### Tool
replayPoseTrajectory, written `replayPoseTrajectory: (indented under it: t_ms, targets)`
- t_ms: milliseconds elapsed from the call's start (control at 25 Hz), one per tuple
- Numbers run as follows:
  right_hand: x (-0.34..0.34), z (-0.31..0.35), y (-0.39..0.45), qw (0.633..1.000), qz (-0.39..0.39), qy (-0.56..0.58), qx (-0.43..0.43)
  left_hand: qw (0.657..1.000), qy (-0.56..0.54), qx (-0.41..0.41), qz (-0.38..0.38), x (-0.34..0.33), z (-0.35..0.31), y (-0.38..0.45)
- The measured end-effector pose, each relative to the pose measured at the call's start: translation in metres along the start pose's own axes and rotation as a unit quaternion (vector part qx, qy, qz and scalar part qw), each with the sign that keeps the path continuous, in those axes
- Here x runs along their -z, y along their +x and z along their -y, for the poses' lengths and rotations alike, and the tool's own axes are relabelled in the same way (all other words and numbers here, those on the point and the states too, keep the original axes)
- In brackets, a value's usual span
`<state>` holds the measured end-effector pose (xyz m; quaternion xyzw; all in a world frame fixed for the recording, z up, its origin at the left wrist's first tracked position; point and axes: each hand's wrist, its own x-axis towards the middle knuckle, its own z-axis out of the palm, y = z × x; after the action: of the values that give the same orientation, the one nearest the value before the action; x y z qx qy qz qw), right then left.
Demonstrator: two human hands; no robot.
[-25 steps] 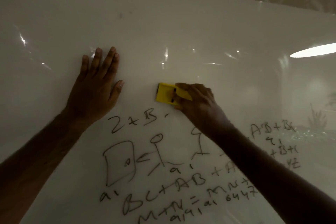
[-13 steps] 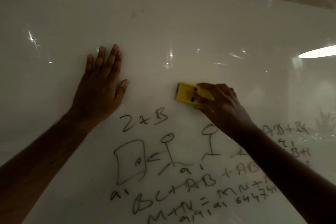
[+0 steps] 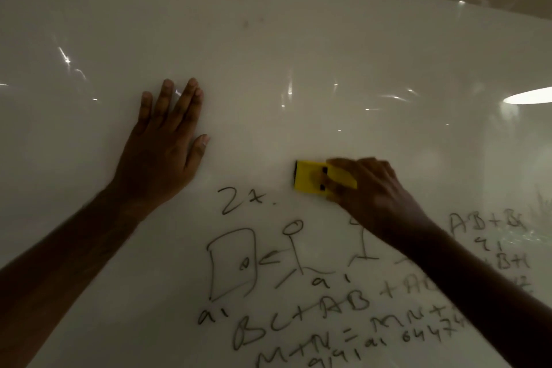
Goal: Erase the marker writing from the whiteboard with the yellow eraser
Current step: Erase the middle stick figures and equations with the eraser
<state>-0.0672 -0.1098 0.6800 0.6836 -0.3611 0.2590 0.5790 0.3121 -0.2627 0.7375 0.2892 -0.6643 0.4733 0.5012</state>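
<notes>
Whiteboard [image 3: 298, 54]: upper area bare of writing, showing only glare spots and a faint smudge near the top; lower area carries marker writing [image 3: 298, 314] in several rows, a boxed sketch, stick figures and lines of letters and figures. Change noted against the picture half a second back: the top line then read "2x B"; it now reads "2x" [image 3: 240, 199] followed by one small dot, so the "B" has been wiped off. A second before now a further small mark stood right of that "B"; it is also gone. Left hand [image 3: 161, 158]: open, palm flat on the board, fingers spread upward, holding nothing, placed as before and judged to be a brace. Right hand [image 3: 370, 194]: closed on the yellow eraser [image 3: 316, 179], fingers over its right half, pressing it to the board. Eraser position: just right of and slightly above the "2x", at the upper edge of the written area, slightly blurred. Finding: clearing proceeds from the top down; the greater part of the writing remains, so the task is judged well short of complete.
</notes>
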Motion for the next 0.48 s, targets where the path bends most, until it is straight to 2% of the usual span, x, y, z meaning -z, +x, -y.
replayPoseTrajectory:
  t_ms: [120,200,360,480]
  targets:
    - [-0.005,0.009,0.056,0.997,-0.057,0.003,-0.046,1.000,0.005,0.002,0.003,-0.001,-0.002,0.001]
    - [-0.015,0.030,0.074,0.997,-0.063,0.012,-0.036,1.000,0.003,-0.002,0.001,-0.001,0.000,0.000]
    - [-0.027,0.062,0.028,0.998,-0.017,0.030,0.043,1.000,-0.005,0.004,-0.005,0.000,0.005,-0.007]
    - [-0.014,0.047,-0.015,0.996,0.031,0.032,0.073,1.000,0.005,0.002,0.000,0.000,0.007,-0.012]
